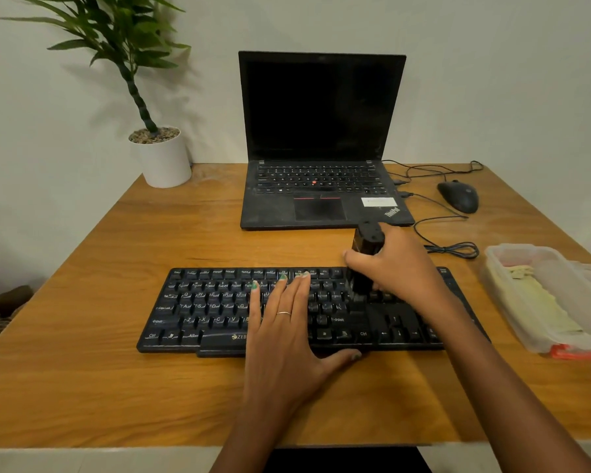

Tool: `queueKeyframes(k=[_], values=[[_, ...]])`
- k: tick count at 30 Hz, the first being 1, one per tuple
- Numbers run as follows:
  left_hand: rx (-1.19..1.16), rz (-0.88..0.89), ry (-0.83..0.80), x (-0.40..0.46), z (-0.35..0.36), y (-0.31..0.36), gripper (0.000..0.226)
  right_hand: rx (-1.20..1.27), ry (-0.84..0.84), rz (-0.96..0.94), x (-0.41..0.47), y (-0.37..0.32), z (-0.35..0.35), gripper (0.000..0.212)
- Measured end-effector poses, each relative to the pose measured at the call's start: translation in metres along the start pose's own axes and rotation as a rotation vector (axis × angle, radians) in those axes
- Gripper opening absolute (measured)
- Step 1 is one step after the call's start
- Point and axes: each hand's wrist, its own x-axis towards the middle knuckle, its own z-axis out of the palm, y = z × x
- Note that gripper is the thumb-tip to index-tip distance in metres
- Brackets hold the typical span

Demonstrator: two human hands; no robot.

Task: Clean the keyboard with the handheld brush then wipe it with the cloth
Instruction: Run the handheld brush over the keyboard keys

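Wooden table [116, 387] against a pale wall, seen from your head camera. Your black keyboard [219, 312] lies near its front edge. Your left hand [287, 336] rests flat on the middle keys, fingers straight (a ring on one). Your right hand [394, 264] grips the black handheld brush [367, 244] upright on the keyboard's right part. Behind the keyboard stands a laptop [321, 138]; to its right, a plastic container [553, 295] with pale cloth-like material inside.
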Motion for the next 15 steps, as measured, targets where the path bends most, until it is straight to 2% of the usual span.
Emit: queueKeyframes(k=[2,5,8,12,15], values=[[0.002,0.002,0.005,0.0,0.001,0.0,0.111,-0.008,0.058,-0.056,0.002,-0.004,0.008,0.027],[0.009,0.002,0.011,0.0,0.001,-0.001,0.111,0.068,0.017,-0.078,0.007,-0.005,0.016,0.028],[0.014,0.003,0.004,0.0,0.001,-0.001,0.111,-0.025,0.086,-0.105,0.015,-0.005,0.019,0.028],[0.013,0.009,0.017,0.001,0.003,-0.001,0.111,0.101,-0.002,-0.031,0.02,-0.005,0.015,0.026],[0.009,0.012,0.021,0.001,0.004,-0.002,0.111,0.05,0.088,-0.071,0.023,-0.004,0.018,0.025]])
